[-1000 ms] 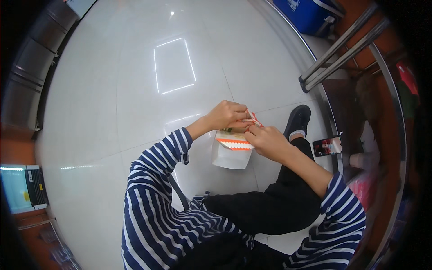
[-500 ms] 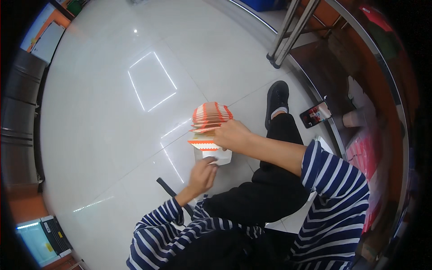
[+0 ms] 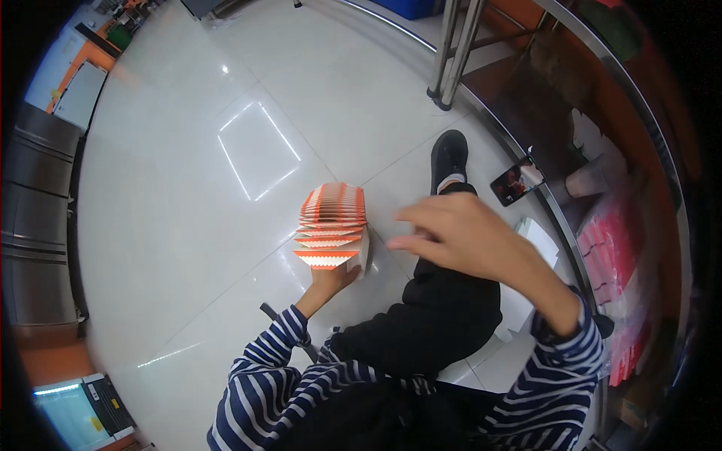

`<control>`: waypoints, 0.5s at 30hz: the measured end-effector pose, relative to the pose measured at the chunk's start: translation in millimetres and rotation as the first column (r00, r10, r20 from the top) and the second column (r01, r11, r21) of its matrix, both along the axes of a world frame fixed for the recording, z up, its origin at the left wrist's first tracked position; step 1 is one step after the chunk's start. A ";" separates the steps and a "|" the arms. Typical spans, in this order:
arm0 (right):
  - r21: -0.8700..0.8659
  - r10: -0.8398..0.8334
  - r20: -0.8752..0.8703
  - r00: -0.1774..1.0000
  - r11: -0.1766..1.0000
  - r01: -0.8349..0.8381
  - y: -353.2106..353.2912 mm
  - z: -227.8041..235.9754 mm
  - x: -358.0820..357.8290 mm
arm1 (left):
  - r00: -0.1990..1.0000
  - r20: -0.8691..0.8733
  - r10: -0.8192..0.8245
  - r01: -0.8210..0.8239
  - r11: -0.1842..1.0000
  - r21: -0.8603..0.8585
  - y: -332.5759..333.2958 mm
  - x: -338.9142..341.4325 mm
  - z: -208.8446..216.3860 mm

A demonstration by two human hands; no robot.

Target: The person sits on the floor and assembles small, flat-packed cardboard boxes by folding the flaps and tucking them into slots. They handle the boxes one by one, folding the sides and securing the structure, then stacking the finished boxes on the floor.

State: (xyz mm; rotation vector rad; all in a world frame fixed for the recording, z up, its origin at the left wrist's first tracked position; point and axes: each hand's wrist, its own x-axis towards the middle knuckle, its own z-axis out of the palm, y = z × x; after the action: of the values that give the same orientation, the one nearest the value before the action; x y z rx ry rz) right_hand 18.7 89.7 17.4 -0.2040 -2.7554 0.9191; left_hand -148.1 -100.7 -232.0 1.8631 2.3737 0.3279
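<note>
Orange-and-white, scallop-edged, fanned paper stack (image 3: pixel 331 225), gripped at near end by left hand (image 3: pixel 329 281); to right, empty, blurred right hand (image 3: pixel 462 234), fingers parted.

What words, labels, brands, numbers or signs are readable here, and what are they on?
None can be read.
Orange-and-white fanned stack: zigzag edging shows, no legible words.
Phone: screen details too small.
Pink packages: too blurred to tell.
Dark panel, lower left: any marking is too small.

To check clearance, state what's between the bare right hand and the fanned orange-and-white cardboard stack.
In the head view, glossy white tiled floor shows between the right hand and the stack.
</note>
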 end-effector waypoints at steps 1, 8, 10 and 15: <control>-0.034 -0.045 0.034 0.998 0.998 0.046 5.6 3.5 20.7 | 1.000 -0.017 0.001 -0.002 1.000 -0.030 -0.6 -2.2 0.8; -0.103 -0.434 0.380 0.817 0.858 0.503 27.8 -49.4 184.3 | 0.999 0.026 -0.038 0.043 0.964 -0.261 15.5 -13.7 7.4; 0.006 -0.394 0.548 0.738 0.884 0.467 28.8 -105.0 241.1 | 0.996 -0.072 -0.050 0.038 0.987 -0.157 8.6 -14.1 2.9; 0.098 -0.256 0.795 0.551 0.949 0.299 -16.2 -224.6 331.2 | 0.988 -0.023 -0.153 0.151 0.986 -0.069 10.0 -6.5 14.4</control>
State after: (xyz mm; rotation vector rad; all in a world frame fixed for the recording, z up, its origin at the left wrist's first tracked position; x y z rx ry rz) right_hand 349.9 73.5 -207.2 -1.3517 -3.2991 0.9576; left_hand -154.6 -90.7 -217.6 2.0150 2.2134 0.2059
